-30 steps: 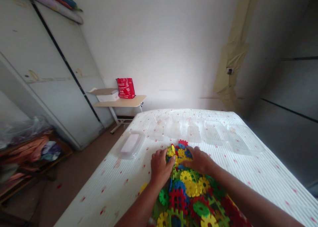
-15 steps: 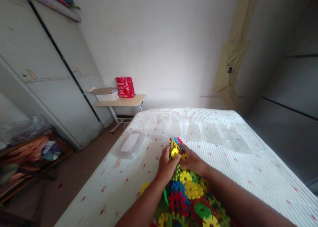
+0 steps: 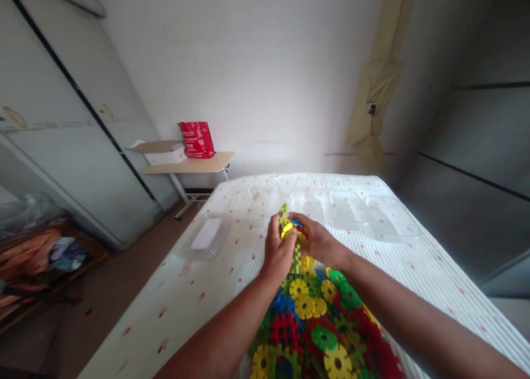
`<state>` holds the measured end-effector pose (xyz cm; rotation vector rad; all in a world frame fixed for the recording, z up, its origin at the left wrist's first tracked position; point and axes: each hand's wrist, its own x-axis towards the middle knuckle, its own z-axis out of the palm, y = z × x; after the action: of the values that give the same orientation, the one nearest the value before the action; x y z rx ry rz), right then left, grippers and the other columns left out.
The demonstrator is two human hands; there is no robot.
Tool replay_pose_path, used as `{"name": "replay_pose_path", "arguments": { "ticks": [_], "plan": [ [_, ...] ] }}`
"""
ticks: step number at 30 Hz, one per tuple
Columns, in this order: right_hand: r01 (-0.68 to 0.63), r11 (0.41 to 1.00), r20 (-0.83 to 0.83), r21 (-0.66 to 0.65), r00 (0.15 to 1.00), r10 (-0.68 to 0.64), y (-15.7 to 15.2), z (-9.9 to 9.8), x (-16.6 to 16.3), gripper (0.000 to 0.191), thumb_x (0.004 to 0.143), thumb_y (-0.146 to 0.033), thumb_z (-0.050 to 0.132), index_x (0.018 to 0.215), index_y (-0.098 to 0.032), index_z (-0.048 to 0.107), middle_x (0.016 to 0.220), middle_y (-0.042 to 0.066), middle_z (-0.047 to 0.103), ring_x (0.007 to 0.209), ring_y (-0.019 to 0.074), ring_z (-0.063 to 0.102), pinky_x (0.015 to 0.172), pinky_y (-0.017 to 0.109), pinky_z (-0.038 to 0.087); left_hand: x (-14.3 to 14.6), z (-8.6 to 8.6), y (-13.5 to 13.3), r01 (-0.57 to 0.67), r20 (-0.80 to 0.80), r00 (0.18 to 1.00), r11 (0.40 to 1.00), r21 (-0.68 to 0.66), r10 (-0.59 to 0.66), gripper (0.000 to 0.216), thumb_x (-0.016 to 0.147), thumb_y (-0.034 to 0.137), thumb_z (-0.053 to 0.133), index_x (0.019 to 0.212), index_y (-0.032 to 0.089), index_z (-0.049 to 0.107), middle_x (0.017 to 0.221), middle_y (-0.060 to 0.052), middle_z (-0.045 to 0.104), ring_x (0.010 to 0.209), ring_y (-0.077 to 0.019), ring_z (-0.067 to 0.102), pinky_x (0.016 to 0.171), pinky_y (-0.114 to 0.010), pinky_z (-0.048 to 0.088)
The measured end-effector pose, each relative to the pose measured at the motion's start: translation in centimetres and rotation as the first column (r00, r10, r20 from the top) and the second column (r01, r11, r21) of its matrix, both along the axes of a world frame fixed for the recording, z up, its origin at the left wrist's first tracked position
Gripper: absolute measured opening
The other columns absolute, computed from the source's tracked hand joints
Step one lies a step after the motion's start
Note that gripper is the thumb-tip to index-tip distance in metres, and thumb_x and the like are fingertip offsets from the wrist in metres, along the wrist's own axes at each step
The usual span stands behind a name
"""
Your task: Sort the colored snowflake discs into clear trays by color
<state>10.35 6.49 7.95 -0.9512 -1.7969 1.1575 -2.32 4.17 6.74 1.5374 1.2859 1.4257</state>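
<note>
Both my hands meet above the far end of a colourful heap of interlocking plastic pieces (image 3: 304, 307). My left hand (image 3: 279, 246) is closed round a cluster of yellow, blue, red and green pieces (image 3: 289, 229), its thumb pressed on a yellow disc. From the other side my right hand (image 3: 318, 241) grips the same cluster, fingers curled over its top. A light green notched piece sticks up between the hands, and another green strip hangs below them. In the heap lie yellow, green and blue notched discs and red and green lattice squares. My fingers partly hide the cluster.
Clear plastic trays (image 3: 348, 210) stand along the far part of the white spotted bed cover (image 3: 165, 290). At left lies a clear container with a white card (image 3: 207, 233). Beyond, a small table (image 3: 194, 163) bears a red bag (image 3: 196, 140) and a box (image 3: 165, 153).
My view has shifted right and slightly down. The hands have turned the cluster, so a green piece now points up, and more of the heap shows below my right forearm.
</note>
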Motion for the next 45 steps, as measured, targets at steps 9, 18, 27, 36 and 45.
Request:
{"name": "replay_pose_path", "arguments": {
  "ticks": [9,18,27,36,45],
  "plan": [
    [0.142,0.985,-0.016,0.095,0.990,-0.141,-8.7,1.4,3.0,0.068,0.063,-0.008,0.059,0.126,-0.025,0.042,0.123,0.005,0.053,0.109,0.0218,0.054,0.092,0.034,0.045,2.2,1.4,-6.8,0.115,-0.081,0.991,0.990,0.082,-0.109,0.034,0.086,0.024,0.046,0.119,0.022,0.042,0.111,-0.008,0.056,0.103,-0.0204,0.055,0.090,-0.035,0.046],
    [0.233,0.917,0.186,0.323,0.935,-0.303,-13.1,-3.4,4.9,0.050,0.079,-0.022,0.059,0.126,-0.026,0.042,0.119,0.009,0.053,0.110,0.0241,0.053,0.090,0.037,0.048,1.9,-2.5,-10.1,0.217,-0.481,0.874,0.946,0.243,-0.077,0.038,0.084,0.016,0.046,0.121,0.023,0.043,0.120,-0.011,0.053,0.117,-0.0232,0.048,0.096,-0.041,0.045],
    [0.198,0.860,0.295,0.470,0.883,-0.364,-13.7,-5.8,7.7,0.033,0.083,-0.017,0.048,0.115,-0.026,0.050,0.123,0.010,0.051,0.112,0.0237,0.054,0.090,0.038,0.051,0.0,-2.5,-10.1,0.367,-0.708,0.692,0.912,0.180,-0.139,0.044,0.068,0.003,0.049,0.107,0.024,0.054,0.117,-0.010,0.053,0.112,-0.0240,0.051,0.092,-0.042,0.049],
    [0.038,0.881,0.403,0.471,0.879,-0.253,-15.0,-4.5,9.8,0.040,0.080,-0.020,0.055,0.120,-0.026,0.050,0.134,0.009,0.044,0.120,0.0252,0.047,0.093,0.037,0.049,-3.0,0.2,-10.5,0.633,-0.822,0.449,0.774,0.016,-0.350,0.040,0.072,0.028,0.062,0.111,0.024,0.055,0.134,-0.009,0.045,0.119,-0.0250,0.047,0.099,-0.035,0.044],
    [-0.005,0.824,0.455,0.566,0.836,-0.307,-17.6,-6.0,11.1,0.067,0.074,-0.054,0.061,0.135,-0.036,0.040,0.143,0.004,0.038,0.126,0.0359,0.039,0.101,0.054,0.037,-4.6,-3.0,-12.1,0.583,-0.845,0.518,0.778,0.236,-0.132,0.025,0.081,0.035,0.059,0.106,0.031,0.061,0.138,-0.004,0.045,0.123,-0.0270,0.045,0.107,-0.048,0.030]
  ]
}}
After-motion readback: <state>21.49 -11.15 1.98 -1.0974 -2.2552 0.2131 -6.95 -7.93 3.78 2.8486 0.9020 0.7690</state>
